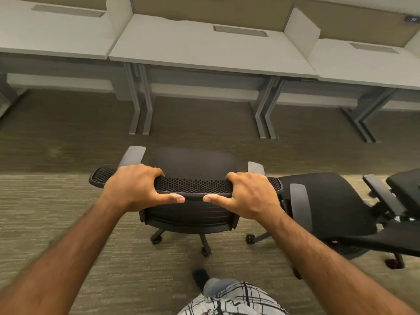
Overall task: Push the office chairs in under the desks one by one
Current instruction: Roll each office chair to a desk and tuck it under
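Clamping the chair's backrest (193,185), left hand (134,187) and right hand (250,196) grips risk steering its armrests (133,154) into the tabletop (204,53) legs at frame centre.

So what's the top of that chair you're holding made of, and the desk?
The chair back under the left hand and right hand looks like black plastic mesh: you can see tiny holes all over. The desk top looks like smooth, matte pale laminate, though it could be painted wood.
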Demonstrator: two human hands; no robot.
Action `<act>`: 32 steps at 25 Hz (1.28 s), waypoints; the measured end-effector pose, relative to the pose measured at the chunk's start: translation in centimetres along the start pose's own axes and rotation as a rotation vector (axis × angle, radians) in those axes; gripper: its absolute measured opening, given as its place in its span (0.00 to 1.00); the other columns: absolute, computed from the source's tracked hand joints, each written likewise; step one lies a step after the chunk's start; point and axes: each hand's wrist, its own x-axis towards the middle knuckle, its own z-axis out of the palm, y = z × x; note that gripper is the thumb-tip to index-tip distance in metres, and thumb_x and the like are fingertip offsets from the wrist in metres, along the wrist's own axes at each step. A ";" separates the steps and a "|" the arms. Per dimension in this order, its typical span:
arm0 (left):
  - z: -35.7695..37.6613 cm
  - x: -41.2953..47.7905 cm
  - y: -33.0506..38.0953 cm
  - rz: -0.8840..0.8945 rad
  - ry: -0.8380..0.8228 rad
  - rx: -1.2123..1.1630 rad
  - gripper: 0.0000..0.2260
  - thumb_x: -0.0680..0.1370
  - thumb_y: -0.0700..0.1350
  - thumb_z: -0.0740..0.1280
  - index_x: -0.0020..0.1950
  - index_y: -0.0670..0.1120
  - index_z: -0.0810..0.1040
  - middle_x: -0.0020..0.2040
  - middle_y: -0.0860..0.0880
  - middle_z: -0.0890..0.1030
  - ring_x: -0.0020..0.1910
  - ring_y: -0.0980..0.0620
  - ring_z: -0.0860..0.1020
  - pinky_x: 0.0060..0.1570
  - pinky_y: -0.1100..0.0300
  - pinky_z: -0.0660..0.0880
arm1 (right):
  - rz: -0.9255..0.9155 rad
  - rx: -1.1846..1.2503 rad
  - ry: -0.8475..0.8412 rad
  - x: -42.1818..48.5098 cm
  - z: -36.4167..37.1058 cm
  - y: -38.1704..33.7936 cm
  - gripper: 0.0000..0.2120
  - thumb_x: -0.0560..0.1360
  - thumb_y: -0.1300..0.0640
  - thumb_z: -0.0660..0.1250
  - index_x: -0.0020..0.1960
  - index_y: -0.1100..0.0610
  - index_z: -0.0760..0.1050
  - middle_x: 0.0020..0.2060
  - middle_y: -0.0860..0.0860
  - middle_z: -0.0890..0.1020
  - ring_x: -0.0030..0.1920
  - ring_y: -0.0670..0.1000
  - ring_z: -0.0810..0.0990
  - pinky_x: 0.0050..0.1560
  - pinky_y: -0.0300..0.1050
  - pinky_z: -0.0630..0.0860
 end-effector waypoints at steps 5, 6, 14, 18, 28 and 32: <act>0.3 2.2 -1.5 -0.051 0.087 0.034 0.49 0.55 0.88 0.42 0.49 0.52 0.79 0.41 0.53 0.81 0.42 0.52 0.78 0.43 0.53 0.76 | -0.040 -0.025 0.024 4.1 0.0 0.5 0.44 0.65 0.14 0.42 0.38 0.53 0.73 0.31 0.46 0.75 0.32 0.48 0.75 0.38 0.47 0.76; 0.4 2.6 -2.0 -0.066 0.105 0.032 0.49 0.56 0.88 0.42 0.48 0.52 0.79 0.40 0.53 0.81 0.41 0.52 0.78 0.43 0.53 0.76 | -0.053 -0.025 0.040 5.1 0.0 0.5 0.44 0.65 0.13 0.43 0.37 0.53 0.73 0.30 0.46 0.75 0.32 0.48 0.75 0.37 0.47 0.75; 0.2 5.4 -4.7 -0.229 0.179 0.035 0.44 0.57 0.87 0.41 0.38 0.51 0.73 0.35 0.54 0.75 0.35 0.50 0.75 0.38 0.53 0.73 | -0.237 -0.019 0.118 14.4 0.3 0.3 0.43 0.64 0.13 0.42 0.34 0.53 0.69 0.29 0.48 0.74 0.29 0.51 0.72 0.34 0.47 0.67; -0.4 5.6 -7.1 -0.326 0.201 0.038 0.44 0.57 0.87 0.41 0.36 0.50 0.72 0.33 0.54 0.74 0.35 0.49 0.75 0.36 0.53 0.72 | -0.347 0.000 0.123 19.2 0.4 -1.2 0.44 0.63 0.13 0.40 0.35 0.53 0.69 0.31 0.49 0.77 0.31 0.53 0.73 0.35 0.48 0.65; -3.1 5.0 -22.2 -0.465 0.228 0.062 0.47 0.55 0.88 0.43 0.40 0.50 0.78 0.33 0.53 0.76 0.38 0.47 0.79 0.37 0.53 0.70 | -0.496 0.051 0.121 31.1 0.0 -13.8 0.39 0.65 0.14 0.45 0.32 0.52 0.66 0.28 0.47 0.73 0.27 0.47 0.67 0.33 0.47 0.62; -3.4 3.7 -31.8 -0.475 0.234 0.050 0.47 0.54 0.88 0.44 0.41 0.51 0.79 0.34 0.53 0.78 0.37 0.48 0.78 0.38 0.53 0.71 | -0.499 0.037 0.144 35.8 1.1 -22.0 0.41 0.65 0.14 0.45 0.33 0.52 0.68 0.28 0.46 0.73 0.28 0.47 0.69 0.33 0.47 0.63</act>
